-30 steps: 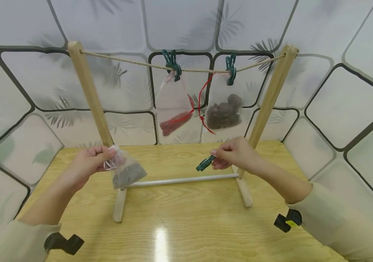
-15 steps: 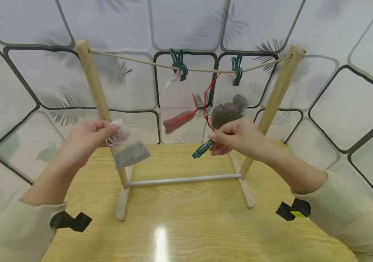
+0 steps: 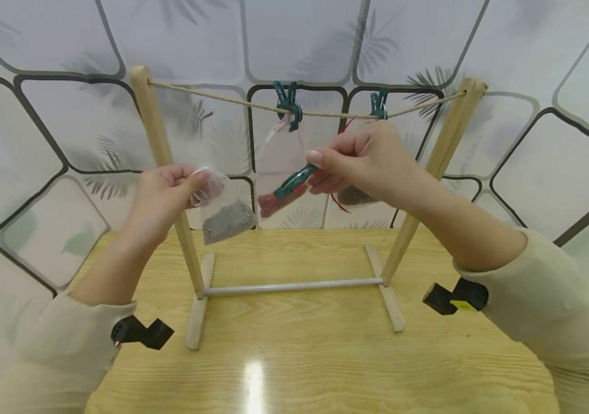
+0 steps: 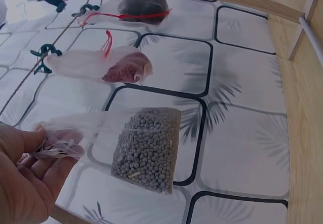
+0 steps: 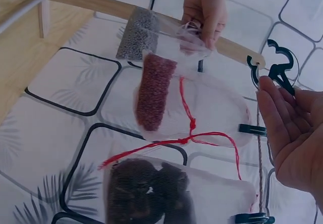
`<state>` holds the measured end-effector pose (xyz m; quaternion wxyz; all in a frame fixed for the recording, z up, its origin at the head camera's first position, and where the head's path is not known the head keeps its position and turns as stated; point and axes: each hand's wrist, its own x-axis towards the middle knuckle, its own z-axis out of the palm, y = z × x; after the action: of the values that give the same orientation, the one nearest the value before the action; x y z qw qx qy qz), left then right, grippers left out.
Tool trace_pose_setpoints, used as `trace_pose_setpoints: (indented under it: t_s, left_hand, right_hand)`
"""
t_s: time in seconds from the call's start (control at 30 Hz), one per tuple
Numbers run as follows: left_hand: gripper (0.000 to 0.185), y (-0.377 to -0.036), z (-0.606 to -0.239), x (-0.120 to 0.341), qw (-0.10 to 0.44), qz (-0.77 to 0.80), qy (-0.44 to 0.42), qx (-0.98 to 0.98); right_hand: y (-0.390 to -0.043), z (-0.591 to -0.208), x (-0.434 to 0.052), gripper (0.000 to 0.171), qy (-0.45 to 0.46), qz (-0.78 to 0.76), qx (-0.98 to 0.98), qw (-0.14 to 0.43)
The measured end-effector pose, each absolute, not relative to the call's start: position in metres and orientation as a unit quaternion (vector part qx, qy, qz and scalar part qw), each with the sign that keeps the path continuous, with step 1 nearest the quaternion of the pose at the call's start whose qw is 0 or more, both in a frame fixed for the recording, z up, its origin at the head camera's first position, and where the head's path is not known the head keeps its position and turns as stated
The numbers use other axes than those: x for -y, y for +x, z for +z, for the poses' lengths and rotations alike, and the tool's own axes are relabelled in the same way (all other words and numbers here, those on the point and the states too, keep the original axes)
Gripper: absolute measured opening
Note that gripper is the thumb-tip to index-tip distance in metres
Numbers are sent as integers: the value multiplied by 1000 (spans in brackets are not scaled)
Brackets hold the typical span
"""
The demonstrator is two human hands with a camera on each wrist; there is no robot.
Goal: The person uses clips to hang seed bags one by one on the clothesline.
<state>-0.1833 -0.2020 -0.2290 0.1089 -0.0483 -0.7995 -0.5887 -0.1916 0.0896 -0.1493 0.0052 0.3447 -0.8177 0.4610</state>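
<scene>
My left hand (image 3: 162, 198) pinches the gathered top of a sheer drawstring bag (image 3: 229, 221), in front of the rack's left post. Small grey pellets (image 4: 146, 151) fill its bottom in the left wrist view. Between thumb and fingers, my right hand (image 3: 377, 164) holds a dark green clothespin (image 3: 294, 181), in front of the hanging bags. Two more clothespins (image 3: 288, 106) grip the rope (image 3: 222, 98). From them hang a bag of small reddish grains (image 5: 155, 93) and a bag of dark, rounded lumps (image 5: 146, 188), both with red cords. My right hand partly hides the dark bag in the head view.
The wooden rack's left post (image 3: 157, 126) and right post (image 3: 449, 132) carry the rope. A white crossbar (image 3: 294, 286) joins them low down, above the wooden table (image 3: 299, 356). Patterned panels (image 3: 294, 40) stand behind and at both sides.
Both hands have risen toward the rope, the left one also shifting right with the pellet bag. The right hand has carried the clothespin up and slightly left, now overlapping the hanging bags.
</scene>
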Motion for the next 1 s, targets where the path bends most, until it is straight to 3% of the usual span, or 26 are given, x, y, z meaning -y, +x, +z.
trace_pose_setpoints:
  t_s: [0.43, 0.73, 0.87, 1.0]
  left_hand:
    - [24, -193, -209, 190, 165, -625, -28, 762]
    - [20, -199, -197, 184, 219, -622, -50, 751]
    - [17, -201, -193, 187, 235, -621, -45, 746]
    - [16, -204, -190, 187, 243, -632, -39, 735]
  right_hand:
    - [-208, -100, -49, 23, 409, 392, 812, 142]
    - [-229, -86, -31, 30, 445, 213, 832, 254]
    - [-236, -81, -19, 35, 451, 137, 838, 277]
    - [-241, -75, -8, 38, 452, 114, 847, 258]
